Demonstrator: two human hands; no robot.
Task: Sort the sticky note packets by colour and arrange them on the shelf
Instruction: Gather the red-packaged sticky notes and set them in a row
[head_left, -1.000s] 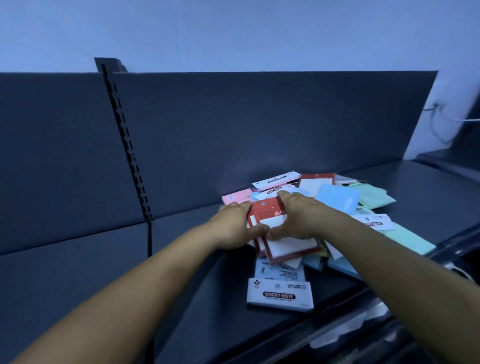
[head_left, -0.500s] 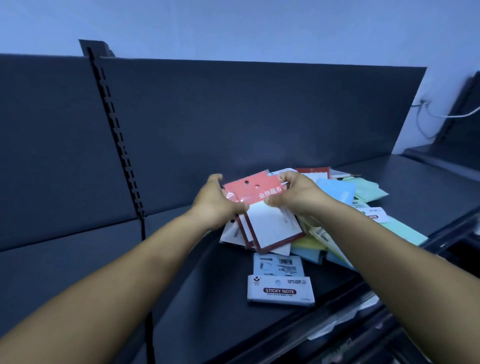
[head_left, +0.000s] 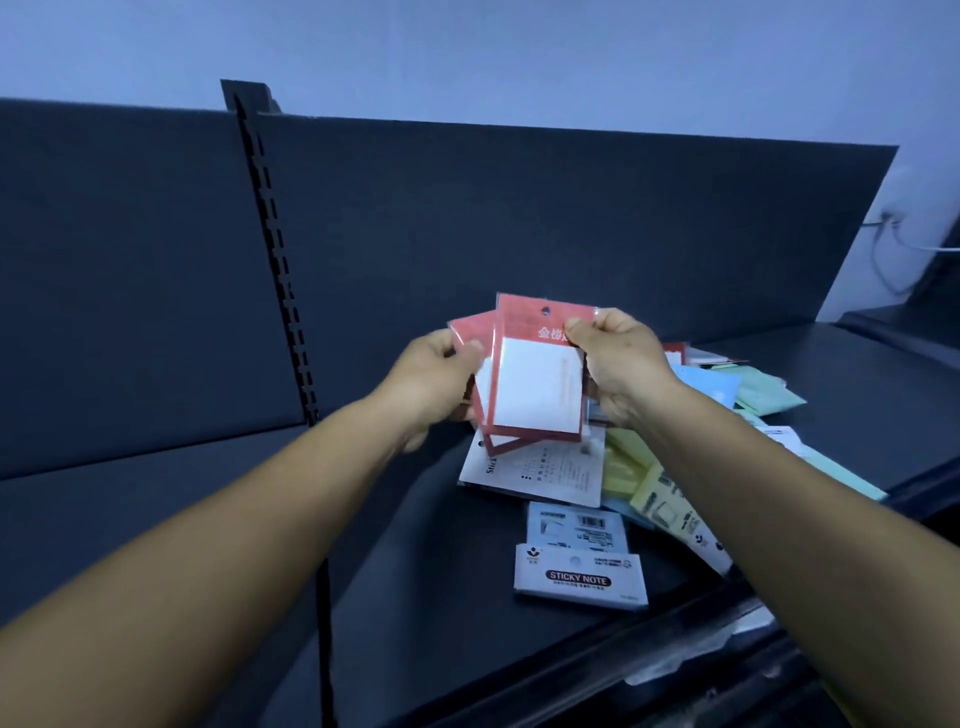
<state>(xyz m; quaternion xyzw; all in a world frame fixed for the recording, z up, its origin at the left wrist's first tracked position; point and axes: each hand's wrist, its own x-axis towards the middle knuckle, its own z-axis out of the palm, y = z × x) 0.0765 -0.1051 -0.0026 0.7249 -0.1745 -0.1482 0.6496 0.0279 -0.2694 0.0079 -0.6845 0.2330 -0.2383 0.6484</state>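
Lifted clear since earlier, red packets (head_left: 535, 384) are being pinched between left hand (head_left: 431, 384) and right hand (head_left: 618, 364) (colour grouping beginning).

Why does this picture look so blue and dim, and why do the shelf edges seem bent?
Head view: the light is dim and bluish, so the dark grey metal shelf looks navy; the wide-angle lens bows its back panel's top edge; the red-bordered sticky note packets, held by the left hand and right hand, are slightly soft, while the white "STICKY NOTE" packet reads sharply.
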